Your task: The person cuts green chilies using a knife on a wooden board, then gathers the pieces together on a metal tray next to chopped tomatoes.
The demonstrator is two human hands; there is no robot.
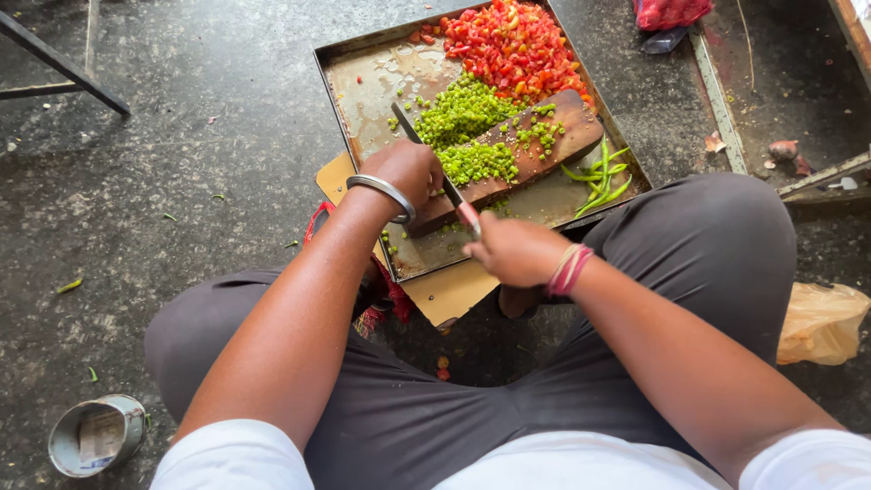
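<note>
Left hand (pixel 406 172), steel bangle at the wrist, fingers curled and pressing down on the wooden board's (pixel 508 159) near end, holding nothing else. Knife (pixel 434 168) blade runs about 11 to 5 o'clock beside it. Chopped green chilli pile (pixel 476 161) lies at 3 o'clock of those fingers. Right hand (pixel 513 249) closed tight on the knife handle. Whole chillies (pixel 599 181) at the board's far right.
</note>
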